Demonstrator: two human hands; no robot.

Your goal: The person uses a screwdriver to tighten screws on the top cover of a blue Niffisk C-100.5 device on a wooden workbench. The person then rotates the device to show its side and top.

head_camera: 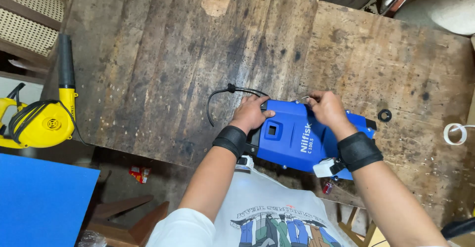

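Both hands, left hand (253,112) and right hand (324,106), fingers pressed on the blue plastic machine housing (292,138) (still closed up) on the worn wooden counter (163,54), black cable (222,96) loose.

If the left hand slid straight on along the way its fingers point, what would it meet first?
Probably the black cable. The left hand rests on the far edge of the blue casing, fingers pointing away across the wooden bench. The cable lies just beyond the fingertips; past it, only bare bench shows.

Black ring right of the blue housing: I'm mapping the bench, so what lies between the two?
Head view: only bare, stained wood of the workbench separates the black ring from the blue housing.
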